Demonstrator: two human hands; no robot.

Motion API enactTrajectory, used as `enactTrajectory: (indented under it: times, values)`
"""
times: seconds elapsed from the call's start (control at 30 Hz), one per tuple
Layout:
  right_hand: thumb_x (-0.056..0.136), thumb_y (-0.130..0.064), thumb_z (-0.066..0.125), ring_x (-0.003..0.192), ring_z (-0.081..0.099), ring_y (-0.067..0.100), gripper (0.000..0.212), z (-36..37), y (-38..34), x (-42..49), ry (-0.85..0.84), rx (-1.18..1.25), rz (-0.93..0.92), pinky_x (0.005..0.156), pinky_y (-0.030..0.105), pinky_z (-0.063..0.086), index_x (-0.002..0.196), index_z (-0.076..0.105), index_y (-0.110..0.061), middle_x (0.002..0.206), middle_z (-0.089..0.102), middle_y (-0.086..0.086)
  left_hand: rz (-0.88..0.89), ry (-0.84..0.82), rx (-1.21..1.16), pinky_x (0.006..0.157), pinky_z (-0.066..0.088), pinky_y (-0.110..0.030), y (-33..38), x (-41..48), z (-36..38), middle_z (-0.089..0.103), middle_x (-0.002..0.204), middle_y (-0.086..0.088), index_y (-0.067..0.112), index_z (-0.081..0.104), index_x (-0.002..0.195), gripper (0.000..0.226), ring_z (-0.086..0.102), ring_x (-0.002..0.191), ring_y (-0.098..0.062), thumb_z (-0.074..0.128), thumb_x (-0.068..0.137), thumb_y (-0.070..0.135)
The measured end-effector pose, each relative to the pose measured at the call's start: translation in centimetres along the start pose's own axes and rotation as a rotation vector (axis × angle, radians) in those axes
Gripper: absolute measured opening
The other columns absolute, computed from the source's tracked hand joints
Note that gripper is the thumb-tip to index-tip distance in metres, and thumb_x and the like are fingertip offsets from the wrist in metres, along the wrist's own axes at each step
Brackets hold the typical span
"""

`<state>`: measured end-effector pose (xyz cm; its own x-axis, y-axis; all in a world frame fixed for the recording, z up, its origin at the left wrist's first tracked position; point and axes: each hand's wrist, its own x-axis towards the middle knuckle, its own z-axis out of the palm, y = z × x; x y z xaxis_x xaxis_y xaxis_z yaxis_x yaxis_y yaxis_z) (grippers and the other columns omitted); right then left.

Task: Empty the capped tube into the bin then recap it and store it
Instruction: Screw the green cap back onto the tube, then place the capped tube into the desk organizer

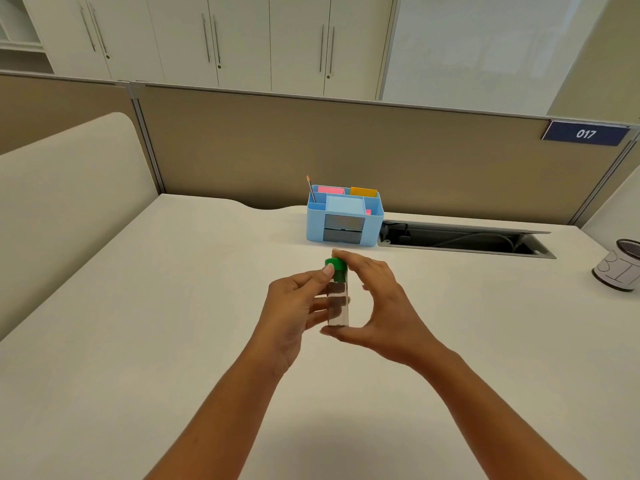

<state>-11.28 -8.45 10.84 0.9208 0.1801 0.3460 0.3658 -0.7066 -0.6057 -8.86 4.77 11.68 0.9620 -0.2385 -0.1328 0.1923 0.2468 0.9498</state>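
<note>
left hand grips clear tube upright; right hand pinches green cap, seemingly seated | bin far right

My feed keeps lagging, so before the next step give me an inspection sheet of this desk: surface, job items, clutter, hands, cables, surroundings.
Surface: white desk, bare around the hands.
Job's things: clear tube held upright above the desk, green cap on; contents cannot be told. Bin at the far right edge, partly out of frame.
Clutter: blue organizer at the back, holding pink and yellow notes and a thin stick.
Hands: left hand grips the tube body; right hand has fingers at the cap and thumb under the base.
Cables: a cable lies inside the open desk cable tray.
Surroundings: beige partition with sign 017; white cabinets behind.
</note>
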Motion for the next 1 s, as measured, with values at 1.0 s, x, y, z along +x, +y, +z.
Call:
enactTrajectory:
  times: [1.0]
  values:
    - [0.075,-0.017,0.07,0.085,0.057,0.011,0.044,2.1,5.7,6.9,0.117,0.148,0.447,0.072,0.023,0.051,0.117,0.056,-0.015,0.116,0.063,0.007,0.023,0.297,0.3,0.09,0.051,-0.037,-5.1,8.7,-2.5,0.067,0.108,-0.01,0.008,0.059,0.109,0.032,0.062,0.103,-0.025,0.052,0.09,0.033]
